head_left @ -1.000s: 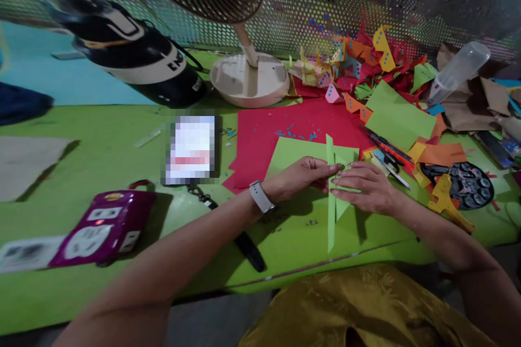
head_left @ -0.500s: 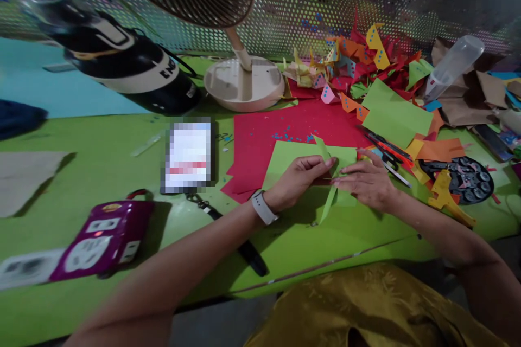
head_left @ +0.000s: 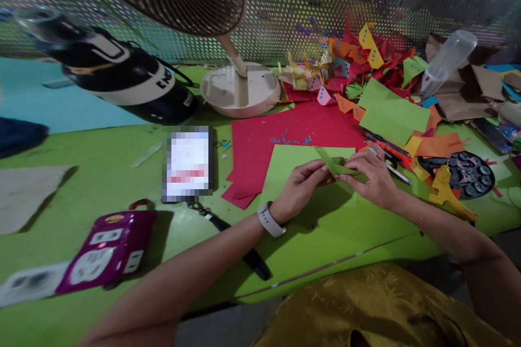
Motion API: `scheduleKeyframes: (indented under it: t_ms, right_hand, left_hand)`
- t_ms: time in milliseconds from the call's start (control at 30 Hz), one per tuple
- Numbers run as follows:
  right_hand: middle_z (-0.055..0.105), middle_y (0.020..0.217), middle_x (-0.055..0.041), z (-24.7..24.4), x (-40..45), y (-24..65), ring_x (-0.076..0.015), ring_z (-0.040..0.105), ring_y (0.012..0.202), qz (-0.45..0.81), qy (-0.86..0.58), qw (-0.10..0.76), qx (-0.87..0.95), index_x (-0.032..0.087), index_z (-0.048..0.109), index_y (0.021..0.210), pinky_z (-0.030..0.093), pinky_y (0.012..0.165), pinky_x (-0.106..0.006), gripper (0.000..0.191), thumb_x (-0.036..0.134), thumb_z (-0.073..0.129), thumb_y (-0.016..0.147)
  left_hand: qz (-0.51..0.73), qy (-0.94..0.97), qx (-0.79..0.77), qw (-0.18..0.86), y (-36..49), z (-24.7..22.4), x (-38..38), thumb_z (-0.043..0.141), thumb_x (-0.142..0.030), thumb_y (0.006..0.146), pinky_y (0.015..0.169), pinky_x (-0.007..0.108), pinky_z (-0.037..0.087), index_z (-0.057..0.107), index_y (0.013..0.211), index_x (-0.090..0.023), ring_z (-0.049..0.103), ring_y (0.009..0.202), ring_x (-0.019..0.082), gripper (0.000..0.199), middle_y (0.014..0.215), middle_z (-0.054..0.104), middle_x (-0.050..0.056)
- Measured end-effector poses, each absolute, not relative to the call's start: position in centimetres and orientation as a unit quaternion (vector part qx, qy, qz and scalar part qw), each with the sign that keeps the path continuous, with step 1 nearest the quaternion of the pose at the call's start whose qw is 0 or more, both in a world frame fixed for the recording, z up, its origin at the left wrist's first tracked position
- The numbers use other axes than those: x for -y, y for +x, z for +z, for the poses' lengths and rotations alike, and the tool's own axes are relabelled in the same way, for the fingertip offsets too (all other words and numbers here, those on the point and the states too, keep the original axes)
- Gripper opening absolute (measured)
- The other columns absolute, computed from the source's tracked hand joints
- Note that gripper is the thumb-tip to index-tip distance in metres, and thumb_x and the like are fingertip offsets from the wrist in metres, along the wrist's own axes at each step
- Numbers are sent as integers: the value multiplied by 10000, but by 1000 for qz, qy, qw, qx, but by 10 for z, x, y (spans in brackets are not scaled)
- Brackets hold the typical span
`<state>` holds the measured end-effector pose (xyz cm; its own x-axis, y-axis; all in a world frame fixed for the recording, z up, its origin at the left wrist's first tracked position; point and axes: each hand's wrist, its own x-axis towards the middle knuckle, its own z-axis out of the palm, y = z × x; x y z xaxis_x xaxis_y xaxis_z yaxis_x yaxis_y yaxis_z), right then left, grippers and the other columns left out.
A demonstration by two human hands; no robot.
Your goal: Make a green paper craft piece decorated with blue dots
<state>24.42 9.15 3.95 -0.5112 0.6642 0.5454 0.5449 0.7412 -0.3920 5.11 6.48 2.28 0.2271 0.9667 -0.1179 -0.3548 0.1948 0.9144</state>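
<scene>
My left hand (head_left: 304, 187), a pale watch on its wrist, pinches a narrow green paper strip (head_left: 326, 160). From the other side my right hand (head_left: 368, 176) grips the same strip between thumb and fingers. The strip is bent, with one arm pointing up and left and the other running toward my right fingers. Both hands are held over a flat green paper sheet (head_left: 280, 165), which overlaps red paper (head_left: 254, 133) sprinkled with small blue dots. My fingers partly hide the strip's middle.
Right of my hands lie scissors (head_left: 393, 160), a yellow glue gun (head_left: 443, 192) and a black tray (head_left: 472, 176). Folded paper pieces (head_left: 374, 49) are heaped behind. A fan base (head_left: 260, 100), dark bottle (head_left: 134, 84), phone (head_left: 188, 162) and purple power strip (head_left: 109, 241) stand or lie leftward.
The strip's lower end, which hung down toward the table edge, has been turned up toward my right hand. My right fingers have closed in on it. The view has shifted slightly.
</scene>
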Motion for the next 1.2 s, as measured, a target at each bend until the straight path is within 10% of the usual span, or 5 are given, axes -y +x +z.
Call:
scheduleKeyframes:
  t_ms: [667,900,1067,1200]
  right_hand:
    - [708,947,-36,32,-97,244,-214,618,1009,167,-372,237,882,239,708,938,294,1075,-499,120,336,645,905]
    - [685,1100,-65,42,-95,243,-237,588,1099,217,-400,358,816,250,602,1196,385,1040,-478,347,360,674,874]
    - [653,1148,-91,43,-98,239,-220,628,1048,452,-435,419,656,227,538,1202,500,952,-430,622,479,807,701]
    - [697,896,-41,37,-97,234,-171,665,821,647,-411,339,546,197,629,946,548,830,-372,497,518,835,627]
  left_hand:
    - [482,450,-481,577,57,21,-64,787,-489,702,501,218,327,584,531,-166,425,511,81,417,518,515,-43]
    - [510,360,-493,606,56,20,-68,856,-562,561,563,222,451,606,570,-163,502,534,86,470,543,555,-46]
    - [554,326,-503,577,55,22,-68,866,-557,544,559,202,454,664,623,-166,537,554,81,448,588,619,-34]
    - [552,307,-504,589,56,24,-66,875,-543,539,525,190,433,642,614,-160,545,535,75,454,577,623,-36]
